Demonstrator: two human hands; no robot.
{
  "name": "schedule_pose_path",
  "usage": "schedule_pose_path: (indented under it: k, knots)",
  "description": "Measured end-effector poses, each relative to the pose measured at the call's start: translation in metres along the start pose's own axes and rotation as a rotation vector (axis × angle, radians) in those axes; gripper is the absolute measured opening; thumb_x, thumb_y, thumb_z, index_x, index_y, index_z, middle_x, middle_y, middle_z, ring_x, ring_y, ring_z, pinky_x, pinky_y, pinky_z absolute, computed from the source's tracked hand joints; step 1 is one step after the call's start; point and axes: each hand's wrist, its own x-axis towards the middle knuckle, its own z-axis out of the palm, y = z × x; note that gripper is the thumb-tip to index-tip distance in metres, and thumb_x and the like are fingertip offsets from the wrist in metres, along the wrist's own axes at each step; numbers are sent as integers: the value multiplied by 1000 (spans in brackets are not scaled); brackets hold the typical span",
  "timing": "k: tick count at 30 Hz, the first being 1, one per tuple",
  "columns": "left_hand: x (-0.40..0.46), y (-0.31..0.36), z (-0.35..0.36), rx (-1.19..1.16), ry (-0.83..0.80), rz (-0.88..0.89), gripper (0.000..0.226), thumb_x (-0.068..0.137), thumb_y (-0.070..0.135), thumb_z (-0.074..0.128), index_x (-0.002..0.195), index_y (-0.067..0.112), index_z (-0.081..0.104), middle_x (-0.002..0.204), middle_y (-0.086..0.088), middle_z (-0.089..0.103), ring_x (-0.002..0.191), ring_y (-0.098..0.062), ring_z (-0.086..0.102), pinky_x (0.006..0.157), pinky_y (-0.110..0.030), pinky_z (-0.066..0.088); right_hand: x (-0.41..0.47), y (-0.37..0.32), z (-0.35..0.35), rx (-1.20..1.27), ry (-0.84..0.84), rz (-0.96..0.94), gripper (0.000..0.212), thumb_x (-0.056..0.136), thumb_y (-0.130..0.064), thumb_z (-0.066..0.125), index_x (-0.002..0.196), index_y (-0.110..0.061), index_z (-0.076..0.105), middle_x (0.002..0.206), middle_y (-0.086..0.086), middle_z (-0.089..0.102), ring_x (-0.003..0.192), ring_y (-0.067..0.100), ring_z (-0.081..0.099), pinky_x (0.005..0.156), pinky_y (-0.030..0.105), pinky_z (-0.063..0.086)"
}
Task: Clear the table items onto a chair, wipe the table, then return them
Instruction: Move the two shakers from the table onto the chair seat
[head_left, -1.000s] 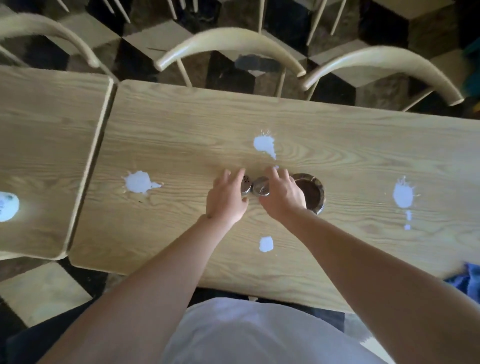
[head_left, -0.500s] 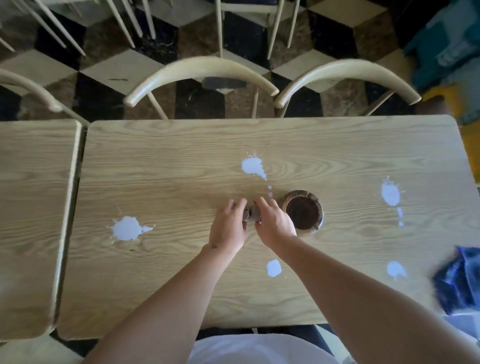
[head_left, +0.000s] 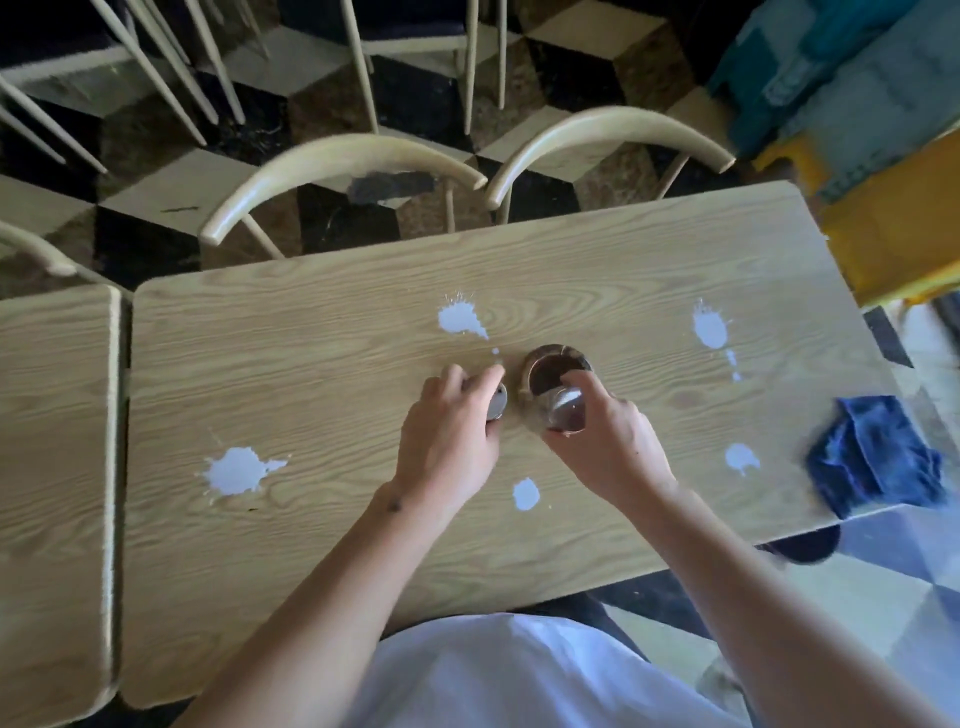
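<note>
Though blurred, L hand (head_left: 447, 441) fingers grip half-hidden shaker (head_left: 497, 401); R hand (head_left: 608, 447) grips 2nd shaker (head_left: 563, 413).

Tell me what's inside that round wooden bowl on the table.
The wooden bowl shows only a dark brown interior; nothing distinct is visible in it. The right hand, holding a small shaker, covers the bowl's near side.

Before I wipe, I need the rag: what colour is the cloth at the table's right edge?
Dark blue. The cloth lies crumpled at the table's right edge, shown in the head view.
</note>
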Motion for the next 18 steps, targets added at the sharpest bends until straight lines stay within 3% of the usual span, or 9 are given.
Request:
schedule_pose_path:
  k: [4,9,13,18]
  knots:
    - [-13,54,15,-89,44,128,68,86,30,69,145,23,35,113,-4,57,104,-27,55,75,-37,50,-51,38,-25,67,101,105,48,77,-43,70,117,-36,44,95,-12,69,89,24,66,74,36,54]
    - [-41,127,46,-174,34,312,64,82,34,75,132,13,40,112,-8,62,102,-28,61,78,-37,53,-119,96,-52,103,231,237,52,81,-43,67,125,-33,41,103,-9,67,93,23,65,74,35,52]
    - [-71,187,70,-188,-58,440,71,81,32,75,136,20,32,117,-8,61,106,-30,58,83,-43,53,-181,142,-70,121,365,342,55,82,-41,68,128,-30,39,106,-10,67,93,24,67,72,34,52]
    - [-114,256,96,-105,-203,609,74,82,35,73,139,29,26,116,-6,60,103,-30,58,75,-42,52,-263,195,-81,154,492,544,55,82,-39,69,126,-31,37,110,-9,68,94,26,68,69,33,51]
